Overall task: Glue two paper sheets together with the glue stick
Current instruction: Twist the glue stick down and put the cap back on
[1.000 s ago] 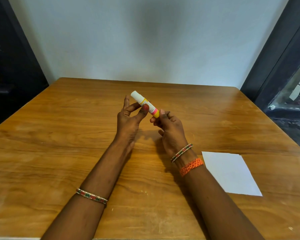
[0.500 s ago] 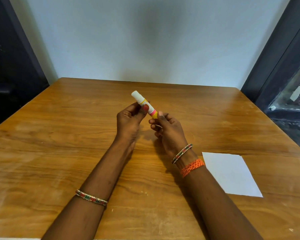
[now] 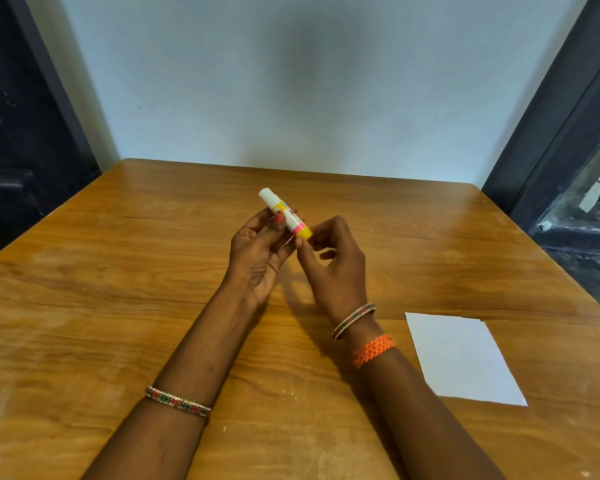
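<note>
A glue stick [image 3: 284, 212] with a white cap, a printed body and a yellow base is held tilted above the middle of the wooden table [image 3: 118, 289]. My left hand [image 3: 260, 254] grips its body between thumb and fingers. My right hand [image 3: 333, 265] pinches the yellow base with its fingertips. The white cap points up and away to the left. White paper [image 3: 465, 358] lies flat on the table at the right, beside my right forearm; I cannot tell whether it is one sheet or two stacked.
A pale wall rises behind the table's far edge. Dark panels stand at the left and right sides, and a glass surface shows beyond the right edge.
My left hand's fingers have closed round the glue stick's body. The stick and both hands stay in nearly the same place. The paper has not moved.
</note>
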### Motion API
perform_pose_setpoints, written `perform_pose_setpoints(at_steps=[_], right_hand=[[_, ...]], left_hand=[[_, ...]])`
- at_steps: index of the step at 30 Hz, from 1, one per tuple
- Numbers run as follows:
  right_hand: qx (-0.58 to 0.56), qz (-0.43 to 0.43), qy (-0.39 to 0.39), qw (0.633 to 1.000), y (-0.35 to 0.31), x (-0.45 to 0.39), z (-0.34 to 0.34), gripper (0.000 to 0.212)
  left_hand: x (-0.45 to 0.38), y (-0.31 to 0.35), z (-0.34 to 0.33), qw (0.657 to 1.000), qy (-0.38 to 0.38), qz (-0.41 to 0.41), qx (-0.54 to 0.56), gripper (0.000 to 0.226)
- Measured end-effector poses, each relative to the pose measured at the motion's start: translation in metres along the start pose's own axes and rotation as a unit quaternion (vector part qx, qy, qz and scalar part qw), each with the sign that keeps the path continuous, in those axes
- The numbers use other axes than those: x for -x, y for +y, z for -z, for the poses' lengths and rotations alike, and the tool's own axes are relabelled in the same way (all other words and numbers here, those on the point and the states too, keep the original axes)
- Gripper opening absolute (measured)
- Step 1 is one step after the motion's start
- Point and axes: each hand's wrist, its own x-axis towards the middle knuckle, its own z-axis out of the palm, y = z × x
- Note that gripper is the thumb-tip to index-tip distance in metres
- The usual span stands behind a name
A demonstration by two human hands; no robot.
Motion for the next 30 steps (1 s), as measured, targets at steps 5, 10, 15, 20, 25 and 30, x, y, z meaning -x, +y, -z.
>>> perform_pose_setpoints(at_steps=[5,10,15,20,25,30], right_hand=[[0.191,0.172,0.04,0.966,0.005,0.001,0.003,0.015],[0.167,0.138,0.05,0.975,0.006,0.003,0.003,0.02],[0.111,0.153,0.036,0.981,0.003,0.003,0.0,0.019],[0.202,0.288,0.053,0.935,-0.001,0.004,-0.001,0.023],[0.152,0.193,0.061,0.967,-0.008,0.01,-0.005,0.029],[0.063,0.129,0.067,0.987,-0.007,0.003,0.002,0.017]], left_hand=[[0.0,-0.001,0.0,1.0,-0.002,0.027,0.008,0.034],[0.002,0.0,0.0,0.997,0.04,0.047,-0.044,0.02],[0.007,0.001,-0.005,0.997,0.02,0.07,0.002,0.019],[0.009,0.002,-0.009,0.997,0.017,0.069,0.023,0.029],[0.007,0.006,-0.007,0.997,0.018,0.078,0.018,0.015],[0.008,0.004,-0.008,0.997,0.014,0.079,0.009,0.028]])
